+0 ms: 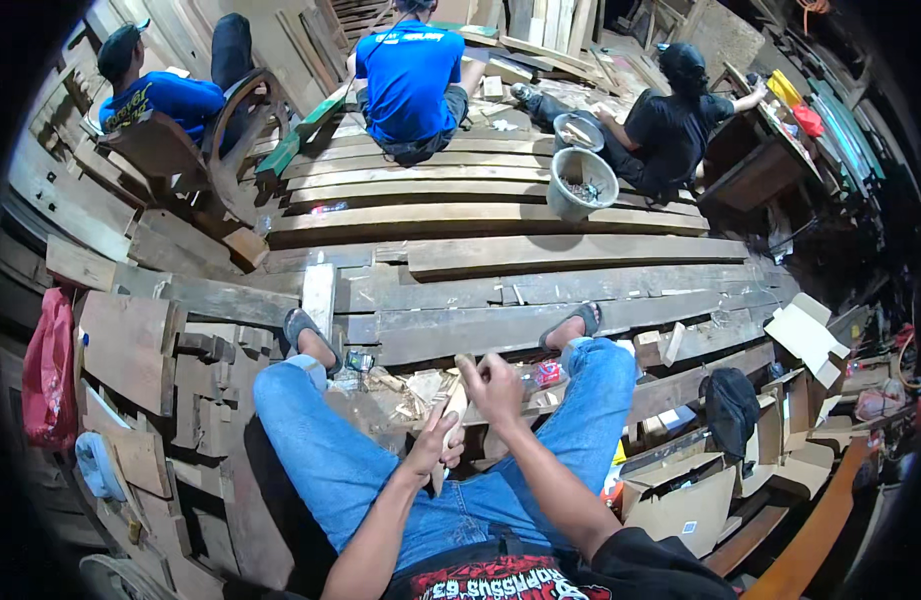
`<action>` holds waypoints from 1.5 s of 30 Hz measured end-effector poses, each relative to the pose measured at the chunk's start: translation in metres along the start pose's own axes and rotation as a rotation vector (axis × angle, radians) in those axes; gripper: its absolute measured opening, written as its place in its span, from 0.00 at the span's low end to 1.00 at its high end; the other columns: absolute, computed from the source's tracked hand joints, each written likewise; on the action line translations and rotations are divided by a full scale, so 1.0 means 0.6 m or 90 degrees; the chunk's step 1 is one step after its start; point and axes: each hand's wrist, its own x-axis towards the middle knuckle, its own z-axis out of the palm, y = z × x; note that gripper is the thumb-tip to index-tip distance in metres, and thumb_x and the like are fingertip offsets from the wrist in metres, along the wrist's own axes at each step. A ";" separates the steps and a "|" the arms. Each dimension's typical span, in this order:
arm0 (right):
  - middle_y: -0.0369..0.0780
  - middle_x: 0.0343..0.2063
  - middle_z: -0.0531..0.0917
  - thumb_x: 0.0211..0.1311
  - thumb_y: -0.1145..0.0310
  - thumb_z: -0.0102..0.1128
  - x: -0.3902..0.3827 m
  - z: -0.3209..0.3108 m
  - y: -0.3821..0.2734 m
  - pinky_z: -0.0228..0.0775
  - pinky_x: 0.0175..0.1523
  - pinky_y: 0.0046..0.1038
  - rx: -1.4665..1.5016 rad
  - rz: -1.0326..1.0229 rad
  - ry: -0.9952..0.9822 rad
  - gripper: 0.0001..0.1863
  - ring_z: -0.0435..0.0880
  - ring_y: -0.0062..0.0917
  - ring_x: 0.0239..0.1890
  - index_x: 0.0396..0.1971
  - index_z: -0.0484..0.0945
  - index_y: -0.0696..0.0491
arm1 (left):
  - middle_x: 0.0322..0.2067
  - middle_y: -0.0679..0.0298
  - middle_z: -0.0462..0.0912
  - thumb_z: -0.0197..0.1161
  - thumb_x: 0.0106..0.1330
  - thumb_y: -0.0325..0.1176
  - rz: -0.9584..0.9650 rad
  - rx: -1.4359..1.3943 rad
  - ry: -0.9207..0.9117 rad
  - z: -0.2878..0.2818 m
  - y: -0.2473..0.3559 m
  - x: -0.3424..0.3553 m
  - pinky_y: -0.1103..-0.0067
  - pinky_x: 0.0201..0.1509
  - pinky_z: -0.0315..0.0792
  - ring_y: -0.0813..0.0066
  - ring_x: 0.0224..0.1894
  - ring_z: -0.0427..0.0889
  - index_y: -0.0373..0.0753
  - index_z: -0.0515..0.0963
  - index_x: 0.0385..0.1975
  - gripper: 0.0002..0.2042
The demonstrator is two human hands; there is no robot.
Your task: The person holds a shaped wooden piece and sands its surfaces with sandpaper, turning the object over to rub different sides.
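Note:
Between my thighs, my left hand [432, 447] is wrapped round a slim, pale piece of wood [456, 402]. The piece slants upward, and its lower end shows below my fingers. My right hand [495, 388] is closed just beyond and to the right of its upper end. A small brownish end sticks out past the right fingers; whether it belongs to a tool or to the wood, I cannot tell. Beneath my hands, pale wood shavings and chips [412, 392] lie scattered on the floor between my feet.
Long timber planks [560, 220] lie in rows ahead. Two grey buckets [580, 190] stand on them, near three seated people. Stacked boards and a red bag [48, 370] are on my left. Opened cardboard boxes [680, 505] and a dark cap-like item [730, 408] crowd the right.

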 end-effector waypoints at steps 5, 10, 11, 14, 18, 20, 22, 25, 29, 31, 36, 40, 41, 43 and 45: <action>0.49 0.19 0.79 0.61 0.50 0.68 -0.071 0.004 -0.021 0.68 0.27 0.42 0.036 -0.088 -0.154 0.23 0.80 0.45 0.21 0.25 0.75 0.56 | 0.23 0.72 0.63 0.51 0.73 0.57 -0.035 -0.045 0.072 -0.039 0.005 0.013 0.84 0.19 0.59 0.86 0.15 0.60 0.54 0.65 0.52 0.18; 0.48 0.19 0.80 0.62 0.49 0.66 0.012 -0.016 -0.004 0.68 0.28 0.44 0.000 0.064 -0.046 0.26 0.81 0.47 0.23 0.21 0.74 0.57 | 0.23 0.68 0.63 0.51 0.74 0.54 -0.034 0.033 -0.022 -0.002 -0.001 -0.006 0.83 0.20 0.60 0.86 0.16 0.61 0.55 0.62 0.59 0.20; 0.48 0.19 0.80 0.62 0.49 0.66 0.000 -0.013 -0.007 0.68 0.28 0.44 0.002 0.065 -0.047 0.26 0.81 0.47 0.23 0.21 0.74 0.57 | 0.23 0.68 0.63 0.51 0.74 0.54 -0.034 0.034 -0.020 -0.008 -0.001 -0.009 0.83 0.20 0.60 0.86 0.16 0.61 0.55 0.62 0.59 0.20; 0.47 0.18 0.79 0.60 0.52 0.70 -0.061 0.005 -0.021 0.68 0.26 0.40 0.053 -0.057 -0.136 0.22 0.80 0.42 0.20 0.21 0.75 0.55 | 0.22 0.71 0.64 0.50 0.74 0.55 -0.027 -0.061 0.013 -0.032 0.007 0.004 0.85 0.20 0.59 0.85 0.15 0.60 0.50 0.66 0.49 0.17; 0.47 0.15 0.77 0.61 0.56 0.71 -0.017 0.004 -0.006 0.65 0.25 0.37 0.124 -0.034 -0.058 0.23 0.77 0.38 0.18 0.19 0.73 0.58 | 0.22 0.71 0.64 0.50 0.75 0.53 -0.016 0.009 -0.007 -0.014 0.009 0.002 0.84 0.18 0.59 0.85 0.15 0.61 0.50 0.65 0.55 0.18; 0.46 0.14 0.76 0.60 0.58 0.72 0.000 -0.011 -0.016 0.63 0.24 0.38 0.059 0.037 -0.023 0.23 0.74 0.37 0.16 0.17 0.72 0.59 | 0.23 0.70 0.64 0.49 0.75 0.52 -0.030 0.041 -0.011 -0.005 -0.001 -0.012 0.83 0.18 0.59 0.85 0.15 0.61 0.52 0.59 0.63 0.22; 0.46 0.14 0.75 0.60 0.58 0.72 -0.008 -0.009 -0.012 0.64 0.24 0.38 0.047 -0.032 -0.056 0.23 0.75 0.37 0.17 0.18 0.72 0.59 | 0.23 0.70 0.64 0.49 0.75 0.54 -0.034 0.049 -0.023 -0.006 0.012 -0.009 0.84 0.18 0.59 0.86 0.15 0.61 0.52 0.60 0.61 0.21; 0.46 0.14 0.75 0.60 0.58 0.71 -0.059 0.004 -0.029 0.66 0.25 0.38 0.130 -0.173 -0.118 0.22 0.76 0.39 0.17 0.19 0.73 0.58 | 0.23 0.71 0.64 0.48 0.76 0.53 -0.037 -0.091 0.034 -0.035 0.019 0.004 0.84 0.19 0.60 0.86 0.15 0.61 0.50 0.64 0.50 0.16; 0.47 0.18 0.78 0.61 0.54 0.69 -0.001 -0.010 -0.017 0.67 0.28 0.40 0.083 0.072 -0.072 0.22 0.79 0.42 0.21 0.19 0.73 0.56 | 0.23 0.72 0.64 0.50 0.73 0.58 -0.010 0.077 0.026 0.006 0.005 -0.013 0.84 0.19 0.60 0.86 0.16 0.62 0.49 0.64 0.45 0.19; 0.47 0.18 0.78 0.61 0.54 0.69 -0.003 -0.007 -0.007 0.68 0.27 0.40 0.017 0.033 -0.025 0.22 0.79 0.43 0.21 0.19 0.74 0.57 | 0.23 0.72 0.65 0.49 0.73 0.59 -0.008 0.109 0.007 -0.007 -0.005 -0.010 0.84 0.20 0.60 0.86 0.17 0.63 0.50 0.65 0.51 0.21; 0.47 0.19 0.78 0.58 0.59 0.72 -0.058 0.013 -0.010 0.66 0.28 0.40 0.065 -0.099 -0.093 0.19 0.77 0.43 0.21 0.22 0.73 0.56 | 0.24 0.70 0.63 0.45 0.76 0.58 -0.026 -0.024 0.007 -0.037 0.000 0.009 0.84 0.20 0.60 0.85 0.16 0.60 0.55 0.56 0.69 0.26; 0.47 0.17 0.76 0.60 0.58 0.71 0.001 0.000 0.000 0.65 0.27 0.41 0.006 -0.037 -0.006 0.21 0.76 0.45 0.20 0.20 0.73 0.57 | 0.24 0.70 0.62 0.46 0.75 0.58 -0.023 0.066 -0.012 -0.005 -0.005 -0.010 0.84 0.20 0.60 0.86 0.15 0.59 0.55 0.56 0.67 0.26; 0.47 0.17 0.76 0.60 0.58 0.71 -0.011 0.000 -0.001 0.65 0.28 0.41 0.001 -0.057 -0.042 0.21 0.77 0.45 0.21 0.20 0.73 0.57 | 0.23 0.71 0.62 0.46 0.74 0.59 -0.027 0.038 -0.018 -0.009 -0.002 -0.011 0.84 0.20 0.60 0.86 0.15 0.59 0.54 0.58 0.66 0.26; 0.48 0.17 0.75 0.60 0.58 0.71 -0.046 0.013 -0.012 0.67 0.28 0.41 0.055 -0.175 -0.036 0.21 0.78 0.45 0.22 0.20 0.71 0.56 | 0.23 0.72 0.63 0.44 0.74 0.61 -0.042 -0.033 -0.002 -0.030 0.007 -0.001 0.83 0.19 0.59 0.86 0.14 0.58 0.53 0.61 0.63 0.26; 0.48 0.17 0.76 0.60 0.57 0.71 -0.047 0.006 -0.025 0.67 0.28 0.42 0.027 -0.117 -0.085 0.21 0.78 0.46 0.22 0.21 0.72 0.57 | 0.22 0.73 0.63 0.43 0.73 0.63 -0.065 -0.053 0.030 -0.035 0.002 0.003 0.83 0.19 0.58 0.86 0.14 0.58 0.50 0.64 0.57 0.26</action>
